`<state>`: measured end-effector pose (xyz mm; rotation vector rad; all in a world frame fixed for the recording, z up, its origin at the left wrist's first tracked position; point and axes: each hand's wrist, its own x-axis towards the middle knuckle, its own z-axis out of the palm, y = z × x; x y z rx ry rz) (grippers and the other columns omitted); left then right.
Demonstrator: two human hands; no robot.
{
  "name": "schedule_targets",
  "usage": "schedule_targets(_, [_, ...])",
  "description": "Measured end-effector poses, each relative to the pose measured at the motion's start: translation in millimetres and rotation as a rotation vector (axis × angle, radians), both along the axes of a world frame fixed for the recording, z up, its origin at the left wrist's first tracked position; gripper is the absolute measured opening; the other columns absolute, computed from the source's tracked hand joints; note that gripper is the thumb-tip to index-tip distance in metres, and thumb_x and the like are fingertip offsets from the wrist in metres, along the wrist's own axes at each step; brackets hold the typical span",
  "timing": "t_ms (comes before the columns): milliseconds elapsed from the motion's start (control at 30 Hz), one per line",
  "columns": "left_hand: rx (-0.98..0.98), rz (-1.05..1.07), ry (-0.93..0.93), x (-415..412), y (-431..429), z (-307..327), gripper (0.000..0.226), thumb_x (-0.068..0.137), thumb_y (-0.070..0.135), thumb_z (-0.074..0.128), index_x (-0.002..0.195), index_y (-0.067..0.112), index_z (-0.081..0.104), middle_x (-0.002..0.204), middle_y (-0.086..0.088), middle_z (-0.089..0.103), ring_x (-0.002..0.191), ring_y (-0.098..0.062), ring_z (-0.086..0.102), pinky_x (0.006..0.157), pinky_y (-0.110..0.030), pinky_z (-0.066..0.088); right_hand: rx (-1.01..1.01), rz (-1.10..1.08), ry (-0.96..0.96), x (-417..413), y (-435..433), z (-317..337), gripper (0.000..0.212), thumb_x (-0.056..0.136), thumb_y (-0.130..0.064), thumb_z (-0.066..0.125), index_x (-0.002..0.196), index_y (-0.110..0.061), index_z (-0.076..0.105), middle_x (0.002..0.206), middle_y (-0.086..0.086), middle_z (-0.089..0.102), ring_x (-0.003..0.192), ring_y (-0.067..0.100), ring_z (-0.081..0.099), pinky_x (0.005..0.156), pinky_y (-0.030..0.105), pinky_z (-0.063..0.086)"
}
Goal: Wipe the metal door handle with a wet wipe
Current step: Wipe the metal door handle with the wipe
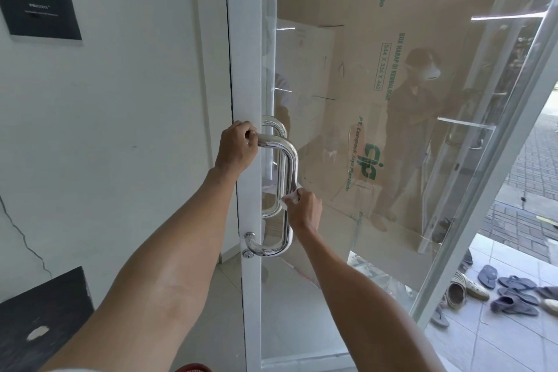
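Note:
A shiny chrome D-shaped door handle is fixed to the white frame of a glass door. My left hand is closed around the handle's upper horizontal arm, close to the frame. My right hand pinches a small white wet wipe against the lower half of the handle's vertical bar. A second, matching handle shows through the glass behind the first.
A keyhole cylinder sits on the frame below the handle. A black plaque hangs on the white wall at left. Cardboard boxes stand behind the glass. Several sandals lie on the tiled floor at right.

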<state>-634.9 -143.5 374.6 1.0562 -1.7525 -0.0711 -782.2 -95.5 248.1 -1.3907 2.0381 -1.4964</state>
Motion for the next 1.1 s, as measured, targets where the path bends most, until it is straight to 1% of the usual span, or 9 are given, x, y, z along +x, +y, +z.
schedule_targets(100, [-0.016, -0.001, 0.003, -0.3, -2.1, -2.2, 0.020, 0.088, 0.003, 0.050, 0.088, -0.002, 0.070, 0.089, -0.018, 0.068, 0.081, -0.030, 0.063, 0.080, -0.037, 0.051, -0.120, 0.007, 0.004, -0.1, -5.2, 19.0, 0.014, 0.076, -0.017, 0.067, 0.066, -0.008, 0.062, 0.064, 0.004, 0.066, 0.056, 0.019, 0.054, 0.050, 0.030, 0.041])
schedule_targets(267, [-0.035, 0.002, 0.018, -1.2, -3.9, -4.2, 0.020, 0.088, 0.002, 0.050, 0.086, -0.003, 0.069, 0.089, -0.018, 0.068, 0.081, -0.031, 0.064, 0.081, -0.038, 0.052, -0.211, -0.017, 0.073, -2.1, -13.7, 32.7, 0.016, 0.078, -0.024, 0.068, 0.073, -0.009, 0.063, 0.065, 0.008, 0.067, 0.059, 0.026, 0.061, 0.055, 0.036, 0.049])
schedule_targets(400, [-0.030, -0.002, 0.008, -0.9, -3.9, -4.8, 0.020, 0.089, 0.004, 0.050, 0.088, -0.003, 0.069, 0.091, -0.019, 0.069, 0.083, -0.031, 0.064, 0.083, -0.040, 0.053, -0.189, -0.026, 0.055, -1.0, -12.7, 15.1, 0.019, 0.077, -0.023, 0.068, 0.074, -0.006, 0.061, 0.066, 0.010, 0.065, 0.059, 0.022, 0.053, 0.057, 0.037, 0.049])
schedule_targets(567, [-0.015, -0.012, 0.003, 0.4, -5.6, -3.5, 0.020, 0.089, 0.003, 0.050, 0.091, -0.003, 0.069, 0.094, -0.019, 0.069, 0.085, -0.031, 0.065, 0.086, -0.040, 0.053, -0.101, -0.030, 0.056, 1.5, -8.6, -9.8, 0.017, 0.076, -0.022, 0.067, 0.071, -0.008, 0.059, 0.066, 0.008, 0.064, 0.059, 0.023, 0.053, 0.051, 0.027, 0.033])
schedule_targets(700, [-0.012, -0.021, 0.007, 1.3, -9.3, -5.1, 0.020, 0.089, 0.003, 0.050, 0.091, -0.003, 0.069, 0.093, -0.019, 0.069, 0.085, -0.029, 0.065, 0.086, -0.041, 0.054, -0.007, 0.000, 0.068, 0.1, -5.4, -24.4, 0.015, 0.077, -0.020, 0.064, 0.073, -0.005, 0.061, 0.072, 0.013, 0.068, 0.066, 0.029, 0.060, 0.057, 0.033, 0.046])
schedule_targets(833, [-0.019, -0.045, 0.047, 2.6, -12.8, -10.5, 0.021, 0.090, 0.004, 0.050, 0.094, -0.002, 0.070, 0.095, -0.018, 0.069, 0.088, -0.028, 0.066, 0.088, -0.041, 0.054, -0.055, -0.022, 0.038, 1.3, -8.5, -9.6, 0.019, 0.076, -0.021, 0.067, 0.066, -0.011, 0.054, 0.067, 0.009, 0.065, 0.059, 0.023, 0.053, 0.054, 0.028, 0.035])
schedule_targets(900, [-0.024, -0.056, 0.090, 1.6, -12.7, -16.7, 0.023, 0.092, 0.007, 0.050, 0.099, 0.000, 0.071, 0.099, -0.015, 0.070, 0.093, -0.026, 0.066, 0.091, -0.040, 0.055, -0.106, -0.019, 0.043, 1.0, -12.2, 3.8, 0.019, 0.079, -0.024, 0.067, 0.071, -0.008, 0.059, 0.067, 0.007, 0.065, 0.060, 0.023, 0.055, 0.053, 0.031, 0.041])
schedule_targets(967, [-0.034, -0.063, 0.141, 0.2, -12.0, -21.7, 0.025, 0.092, 0.008, 0.049, 0.103, 0.002, 0.071, 0.102, -0.013, 0.071, 0.096, -0.024, 0.067, 0.092, -0.035, 0.055, -0.156, -0.020, 0.061, 0.0, -16.8, 17.8, 0.021, 0.081, -0.027, 0.067, 0.077, -0.007, 0.063, 0.070, 0.008, 0.067, 0.063, 0.025, 0.060, 0.057, 0.036, 0.048])
schedule_targets(1100, [-0.016, -0.087, 0.234, -2.5, -12.0, -27.4, 0.027, 0.093, 0.009, 0.050, 0.108, 0.003, 0.071, 0.110, -0.011, 0.072, 0.104, -0.019, 0.067, 0.097, -0.028, 0.052, -0.198, -0.046, 0.108, -4.0, -24.2, 31.6, 0.025, 0.080, -0.031, 0.070, 0.074, -0.008, 0.061, 0.066, 0.008, 0.066, 0.060, 0.026, 0.060, 0.056, 0.036, 0.048])
